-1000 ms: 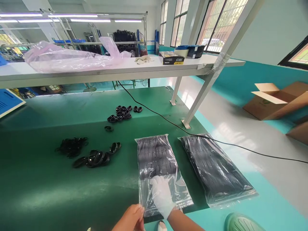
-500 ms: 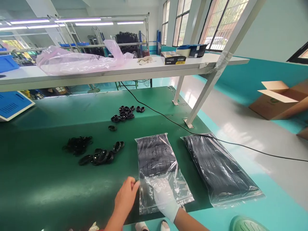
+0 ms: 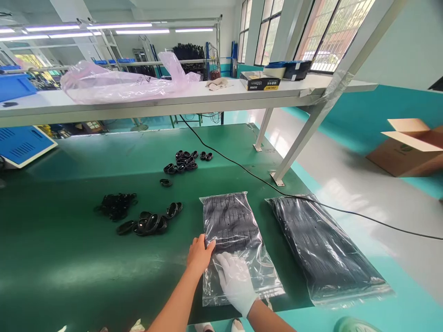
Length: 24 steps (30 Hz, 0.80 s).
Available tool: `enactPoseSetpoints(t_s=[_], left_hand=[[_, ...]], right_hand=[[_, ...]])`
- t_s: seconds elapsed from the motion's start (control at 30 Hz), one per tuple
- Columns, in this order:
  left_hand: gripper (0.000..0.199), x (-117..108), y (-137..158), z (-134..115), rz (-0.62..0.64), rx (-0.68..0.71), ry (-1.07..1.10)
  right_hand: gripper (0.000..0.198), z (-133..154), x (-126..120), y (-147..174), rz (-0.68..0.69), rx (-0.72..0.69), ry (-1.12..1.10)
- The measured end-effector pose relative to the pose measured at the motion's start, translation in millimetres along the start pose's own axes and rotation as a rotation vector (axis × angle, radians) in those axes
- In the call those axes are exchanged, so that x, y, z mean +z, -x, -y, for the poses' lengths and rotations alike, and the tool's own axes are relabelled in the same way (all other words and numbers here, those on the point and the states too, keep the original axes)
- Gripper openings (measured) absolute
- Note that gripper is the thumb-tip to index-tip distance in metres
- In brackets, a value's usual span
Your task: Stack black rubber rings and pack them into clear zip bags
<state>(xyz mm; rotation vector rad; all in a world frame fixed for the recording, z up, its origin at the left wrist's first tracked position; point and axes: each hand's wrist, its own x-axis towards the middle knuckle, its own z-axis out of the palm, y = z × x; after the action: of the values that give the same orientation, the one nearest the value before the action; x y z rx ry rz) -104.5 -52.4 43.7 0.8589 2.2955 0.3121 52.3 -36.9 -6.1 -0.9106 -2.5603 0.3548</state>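
In front of me a clear zip-lock plastic bag (image 3: 231,221) lies flat, its far half filled with rows of thin black pieces. My left hand (image 3: 201,252), bare, grips the left edge of this bag with the thumb on top. On the bag's slack near part rests my right hand (image 3: 237,282) in a white glove, fingers stretched out; whether plastic covers its fingertips is hard to tell. A second filled bag (image 3: 321,244) lies to the right.
Black oval rings (image 3: 150,223) and a heap of small black pieces (image 3: 116,206) lie left on the green table (image 3: 86,263). More rings (image 3: 185,161) sit farther back. A black cable (image 3: 235,161) crosses toward the right bag, near a shelf post (image 3: 301,138).
My left hand has moved forward and right onto the bag's edge. The right hand has shifted slightly, its fingers now showing more clearly on the bag. The view has turned a little left.
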Motion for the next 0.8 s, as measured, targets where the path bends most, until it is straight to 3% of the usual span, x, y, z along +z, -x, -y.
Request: enactPoseSetpoints(t_s=[0.23,0.57,0.8], left_hand=[[0.044,-9.5,-11.9,-1.1,0.073,0.014,0.0],[0.041,-11.7,-9.5,-9.4,0.054,0.038,-0.061],[0.041,-13.2,-17.2,-0.5,0.114,0.076,0.06]], right_hand=[[0.042,1.8,-4.3,-2.1,0.023,0.045,-0.039],[0.042,4.9,-2.9,-4.6,0.046,0.097,-0.026],[0.047,3.8,1.4,-1.6,0.011,0.129,-0.022]])
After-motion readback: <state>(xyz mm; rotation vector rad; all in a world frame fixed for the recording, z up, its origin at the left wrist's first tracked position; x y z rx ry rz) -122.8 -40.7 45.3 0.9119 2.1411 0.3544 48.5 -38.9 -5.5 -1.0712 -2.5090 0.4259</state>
